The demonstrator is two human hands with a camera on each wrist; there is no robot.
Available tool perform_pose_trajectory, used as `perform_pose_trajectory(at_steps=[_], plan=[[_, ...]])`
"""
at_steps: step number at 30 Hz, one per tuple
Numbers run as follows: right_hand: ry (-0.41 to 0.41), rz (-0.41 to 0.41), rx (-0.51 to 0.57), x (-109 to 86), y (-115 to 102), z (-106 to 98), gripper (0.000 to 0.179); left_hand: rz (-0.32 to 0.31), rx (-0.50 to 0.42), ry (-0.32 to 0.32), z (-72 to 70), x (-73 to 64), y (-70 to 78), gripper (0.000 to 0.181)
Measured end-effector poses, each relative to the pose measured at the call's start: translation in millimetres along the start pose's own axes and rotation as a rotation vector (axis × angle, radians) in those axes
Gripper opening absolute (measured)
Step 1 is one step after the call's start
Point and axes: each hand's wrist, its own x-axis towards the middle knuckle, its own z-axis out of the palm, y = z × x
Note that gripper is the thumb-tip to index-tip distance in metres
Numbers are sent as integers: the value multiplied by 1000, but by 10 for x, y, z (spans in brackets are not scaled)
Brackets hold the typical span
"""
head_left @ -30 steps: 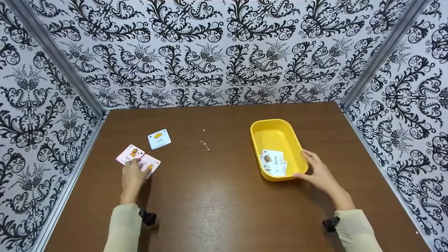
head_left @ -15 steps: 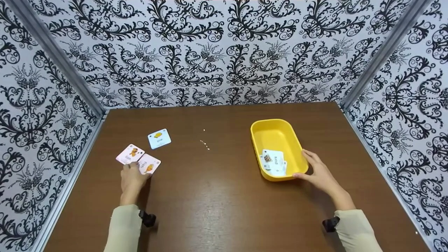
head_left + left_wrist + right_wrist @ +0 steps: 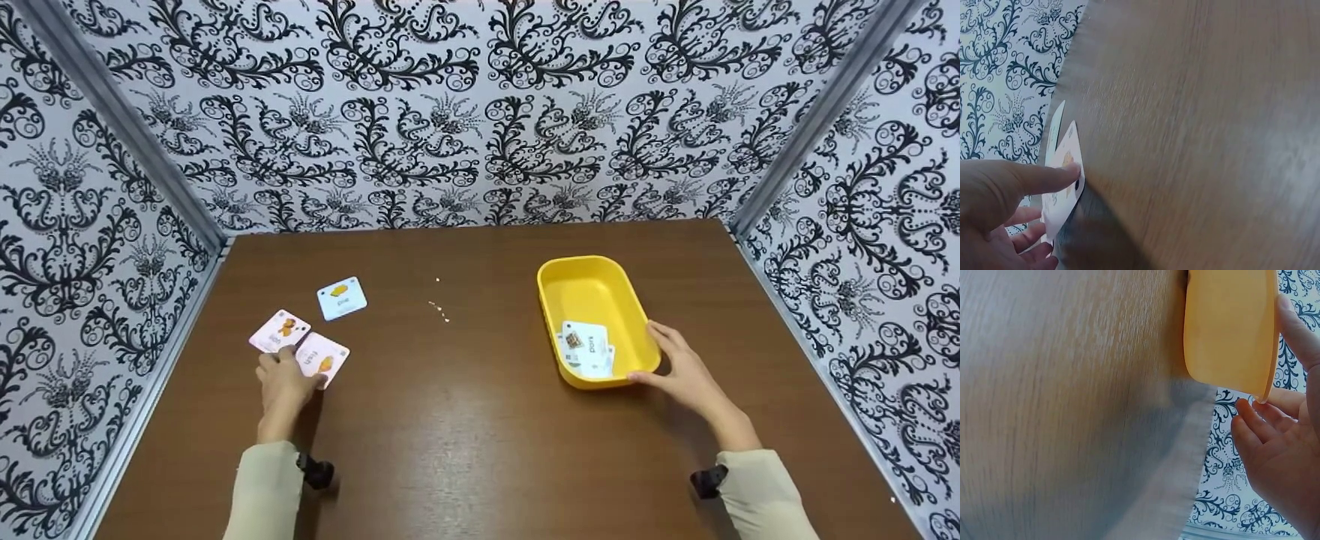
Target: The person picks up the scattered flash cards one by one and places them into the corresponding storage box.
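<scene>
My left hand (image 3: 283,386) pinches a pink flash card marked "fish" (image 3: 321,358) between thumb and fingers. The left wrist view shows the thumb across the card's face (image 3: 1061,208) and the other fingers at its far side. Against its left edge lies a second pink card with an orange animal (image 3: 279,330), partly covered by my fingertips. Over on the right, my right hand (image 3: 686,371) holds the near right corner of a yellow plastic tray (image 3: 636,304), thumb at the near rim and fingers along the side. Several white cards (image 3: 589,349), the top one marked "pork", lie inside.
A pale blue card with a yellow picture (image 3: 342,298) lies behind the pink cards. Small white flecks (image 3: 439,308) dot the brown tabletop (image 3: 450,420). Patterned panels (image 3: 480,112) enclose its back and sides.
The fish card has shifted slightly right and toward me under my left hand, and my left fingers have drawn back from the other pink card. My right hand and the tray have stayed put.
</scene>
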Motion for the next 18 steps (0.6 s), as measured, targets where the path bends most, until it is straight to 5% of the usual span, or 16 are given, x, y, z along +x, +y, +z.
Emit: perform_pose_trajectory(at_steps=[18], plan=[[3,-4,3,-6,-4,-3,97,97,-64,-27,-10,-9,56,40]])
